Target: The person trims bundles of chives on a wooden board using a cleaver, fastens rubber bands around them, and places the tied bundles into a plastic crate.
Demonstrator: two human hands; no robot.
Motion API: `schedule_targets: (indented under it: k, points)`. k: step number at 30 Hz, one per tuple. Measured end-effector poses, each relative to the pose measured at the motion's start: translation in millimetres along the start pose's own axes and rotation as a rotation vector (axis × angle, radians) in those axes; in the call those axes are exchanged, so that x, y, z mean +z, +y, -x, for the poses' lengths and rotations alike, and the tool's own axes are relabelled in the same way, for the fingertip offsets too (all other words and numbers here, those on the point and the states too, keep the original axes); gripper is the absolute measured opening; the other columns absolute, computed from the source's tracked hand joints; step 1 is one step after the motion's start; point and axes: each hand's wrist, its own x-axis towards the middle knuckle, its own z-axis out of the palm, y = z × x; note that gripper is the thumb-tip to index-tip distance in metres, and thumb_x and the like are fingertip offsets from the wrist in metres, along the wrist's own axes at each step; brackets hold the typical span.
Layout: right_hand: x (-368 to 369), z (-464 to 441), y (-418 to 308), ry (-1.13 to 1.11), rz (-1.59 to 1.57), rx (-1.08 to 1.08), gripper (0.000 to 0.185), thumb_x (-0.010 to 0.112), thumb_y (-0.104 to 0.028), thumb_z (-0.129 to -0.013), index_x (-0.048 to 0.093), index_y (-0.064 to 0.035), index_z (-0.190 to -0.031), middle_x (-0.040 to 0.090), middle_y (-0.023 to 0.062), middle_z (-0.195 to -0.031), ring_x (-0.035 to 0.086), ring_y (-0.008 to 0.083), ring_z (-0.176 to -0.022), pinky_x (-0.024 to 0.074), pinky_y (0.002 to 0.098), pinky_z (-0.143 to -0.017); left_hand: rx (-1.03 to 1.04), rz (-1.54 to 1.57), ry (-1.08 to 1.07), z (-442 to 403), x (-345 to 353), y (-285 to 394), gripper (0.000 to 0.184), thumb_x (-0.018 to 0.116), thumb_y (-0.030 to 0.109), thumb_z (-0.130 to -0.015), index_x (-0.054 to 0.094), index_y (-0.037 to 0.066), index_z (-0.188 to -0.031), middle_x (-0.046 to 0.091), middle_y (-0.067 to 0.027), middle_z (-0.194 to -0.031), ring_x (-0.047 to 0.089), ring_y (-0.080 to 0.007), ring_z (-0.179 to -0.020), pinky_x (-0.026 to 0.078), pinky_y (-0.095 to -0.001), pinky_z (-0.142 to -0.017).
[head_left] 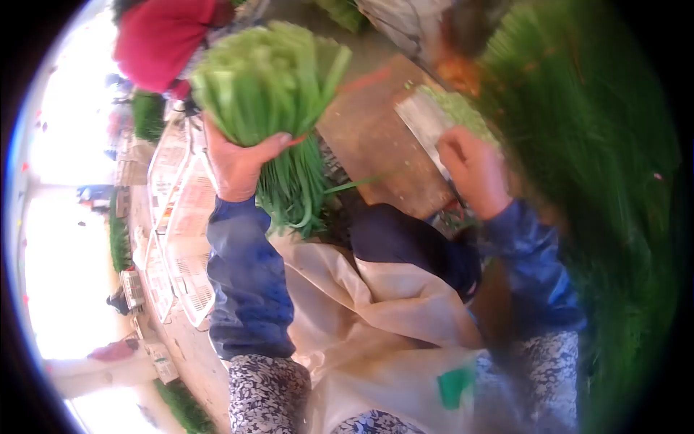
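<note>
My left hand (238, 163) is wrapped round a thick bunch of garlic chives (267, 90), held up with its pale ends at the top. The long green leaves hang below the hand, and a narrow red band shows by the thumb. My right hand (473, 170) is closed in a fist on a cleaver, whose broad pale blade (425, 123) lies at the right side of a brown wooden board (376, 155). The cleaver's handle is hidden in the fist. Small pale green cuttings (463, 108) lie just beyond the blade.
A large heap of long green leaves (593, 159) rises on the right. To the left stand white plastic baskets (181, 224) on the floor. A person's red garment (159, 43) appears at upper left. A pale apron (376, 296) covers my lap.
</note>
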Motion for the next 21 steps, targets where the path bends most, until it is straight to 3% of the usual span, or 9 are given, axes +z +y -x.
schedule_targets:
  k: [1,4,7,9,15,16,17,19,21]
  points:
    - [6.0,-3.9,-14.6,0.097,-0.106,-0.062,0.018,0.063,-0.005,-0.085,0.06,-0.0031,-0.102,0.06,0.0167,-0.071,0.061,0.0346,-0.063,0.0474,0.04,-0.06,0.178,-0.019,0.098,-5.1,-12.0,10.0,0.074,0.077,-0.008,-0.063,0.044,0.001,-0.129,0.057,-0.0157,-0.12,0.061,-0.027,-0.107,0.054,-0.0418,-0.091]
    - [10.5,-14.9,-62.8,0.178,-0.183,-0.365,0.027,0.06,0.001,-0.085,0.057,-0.001,-0.111,0.061,0.013,-0.087,0.06,0.0272,-0.076,0.0482,0.0356,-0.068,0.274,0.35,0.228,19.4,-58.0,32.3,0.057,0.065,0.008,-0.082,0.045,0.0,-0.134,0.053,-0.0187,-0.13,0.057,-0.0303,-0.116,0.047,-0.0435,-0.1]
    - [3.4,-8.0,-109.7,0.238,-0.21,-0.642,0.027,0.062,0.0,-0.083,0.059,-0.0002,-0.11,0.062,0.0139,-0.096,0.059,0.0274,-0.082,0.0487,0.0362,-0.073,0.442,0.874,0.002,72.6,-67.8,44.5,0.056,0.055,0.023,-0.093,0.04,0.003,-0.143,0.049,-0.0167,-0.14,0.052,-0.0353,-0.122,0.039,-0.0459,-0.108]
    - [0.4,21.1,-127.9,0.175,-0.299,-0.723,0.026,0.069,-0.007,-0.078,0.063,-0.002,-0.102,0.063,0.0151,-0.094,0.06,0.0338,-0.08,0.0493,0.041,-0.074,0.396,0.698,0.242,123.0,-58.2,51.1,0.061,0.074,0.024,-0.081,0.053,0.001,-0.133,0.06,-0.0154,-0.129,0.061,-0.029,-0.111,0.046,-0.0421,-0.102]
    - [24.7,122.7,-97.7,-0.198,-0.208,-0.535,0.018,0.071,-0.013,-0.077,0.067,-0.0063,-0.093,0.065,0.0102,-0.089,0.062,0.03,-0.077,0.0494,0.0399,-0.072,-0.591,-0.859,-0.228,330.9,-236.4,-46.2,0.042,0.069,0.013,-0.084,0.061,0.004,-0.124,0.068,-0.0138,-0.109,0.066,-0.0214,-0.099,0.052,-0.0322,-0.085]
    - [29.0,132.2,-86.3,-0.259,-0.194,-0.493,0.016,0.072,-0.013,-0.077,0.068,-0.0066,-0.091,0.066,0.0103,-0.085,0.062,0.0291,-0.074,0.049,0.0386,-0.071,-0.91,-0.82,-0.229,331.0,-253.6,-31.2,0.04,0.075,0.012,-0.078,0.065,0.003,-0.116,0.07,-0.0095,-0.098,0.067,-0.0166,-0.085,0.053,-0.0283,-0.074]
    - [31.4,143.5,-78.7,-0.312,-0.183,-0.461,0.014,0.073,-0.012,-0.077,0.07,-0.0069,-0.089,0.067,0.0104,-0.082,0.063,0.0281,-0.072,0.0486,0.0373,-0.069,-0.803,-1.053,-0.211,350.8,-281.6,-32.9,0.041,0.078,0.01,-0.075,0.065,0.002,-0.113,0.069,-0.0069,-0.091,0.065,-0.0134,-0.079,0.052,-0.0274,-0.07]
    - [21.1,161.4,-68.5,-0.336,-0.131,-0.404,0.014,0.073,-0.014,-0.078,0.07,-0.0066,-0.09,0.068,0.0103,-0.084,0.064,0.0293,-0.073,0.0485,0.0375,-0.068,-0.671,-0.832,-0.095,353.7,-352.5,-51.5,0.03,0.071,0.01,-0.085,0.063,-0.001,-0.112,0.067,-0.0042,-0.082,0.062,-0.0112,-0.072,0.05,-0.0239,-0.068]
    - [13.4,160.1,-60.4,-0.387,-0.049,-0.439,0.015,0.071,-0.016,-0.081,0.07,-0.006,-0.091,0.068,0.0108,-0.087,0.064,0.0311,-0.078,0.0487,0.0359,-0.069,-0.937,-0.538,-0.19,262.7,-304.6,10.7,0.028,0.066,0.007,-0.088,0.063,0.0,-0.115,0.07,-0.0082,-0.093,0.066,-0.012,-0.084,0.051,-0.022,-0.076]
